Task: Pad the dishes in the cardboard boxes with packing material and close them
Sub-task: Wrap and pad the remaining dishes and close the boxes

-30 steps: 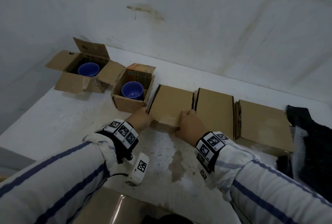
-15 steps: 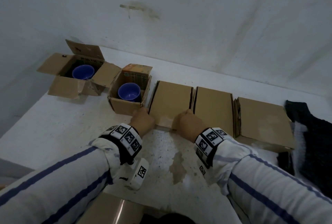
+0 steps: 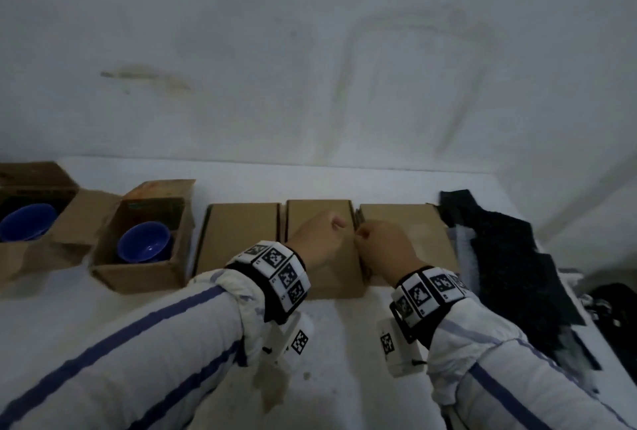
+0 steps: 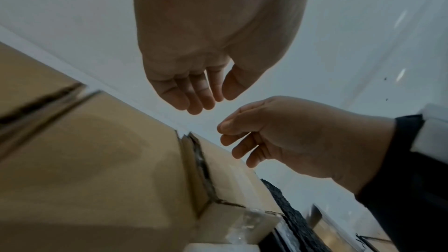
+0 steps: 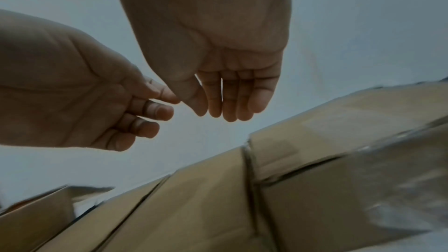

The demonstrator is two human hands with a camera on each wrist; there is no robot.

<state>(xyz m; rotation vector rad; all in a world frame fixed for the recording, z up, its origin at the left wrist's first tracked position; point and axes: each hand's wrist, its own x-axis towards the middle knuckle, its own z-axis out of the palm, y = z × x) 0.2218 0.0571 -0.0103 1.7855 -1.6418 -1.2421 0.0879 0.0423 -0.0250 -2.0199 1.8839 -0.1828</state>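
Three closed cardboard boxes stand side by side: left [image 3: 241, 236], middle [image 3: 315, 211], right [image 3: 425, 233]. Further left are two open boxes, the nearer one [image 3: 138, 274] with a blue bowl [image 3: 146, 247] and the far one [image 3: 31, 178] with another blue bowl [image 3: 26, 226]; I see no padding in either. My left hand [image 3: 322, 238] hovers over the middle closed box and my right hand [image 3: 377, 243] over the seam to the right box. The left hand [image 4: 198, 101] and the right hand [image 5: 225, 108] have loose fingers, nearly touching, holding nothing.
Dark packing material [image 3: 499, 257] lies heaped at the right end of the white table [image 3: 344, 343], past the closed boxes. A white wall [image 3: 310, 68] rises directly behind the row of boxes. A brown stain [image 3: 272, 385] marks the table near me.
Both hands have left the front edge of the left closed box and moved right, above the middle and right closed boxes. The head view has swung right.
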